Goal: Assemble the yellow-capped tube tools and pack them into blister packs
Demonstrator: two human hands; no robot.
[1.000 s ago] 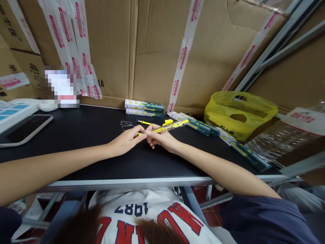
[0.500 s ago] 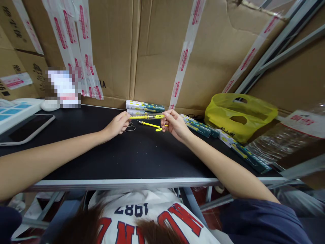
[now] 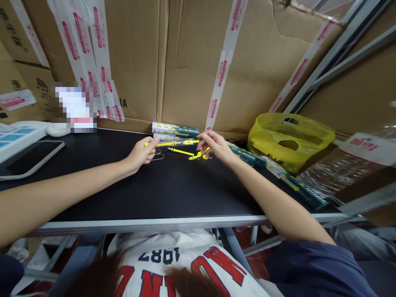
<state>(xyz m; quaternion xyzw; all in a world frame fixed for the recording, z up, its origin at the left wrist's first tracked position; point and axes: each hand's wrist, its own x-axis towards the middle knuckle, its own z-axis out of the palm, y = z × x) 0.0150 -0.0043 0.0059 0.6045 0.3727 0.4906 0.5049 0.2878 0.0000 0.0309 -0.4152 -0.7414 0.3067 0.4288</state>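
The left hand (image 3: 140, 153) pinches one end of a yellow pen barrel (image 3: 171, 143), held level just above the black surface (image 3: 130, 185). The right hand (image 3: 216, 147) hovers open, its grip loose, fingers spread over small yellow parts (image 3: 201, 155) beside a loose yellow refill (image 3: 181, 152). With only one end pinched, the barrel could tip or roll out of the fingers. The reaching fingers could flick the small parts toward the boxed pens (image 3: 176, 131), or snag the wire clip (image 3: 158, 155).
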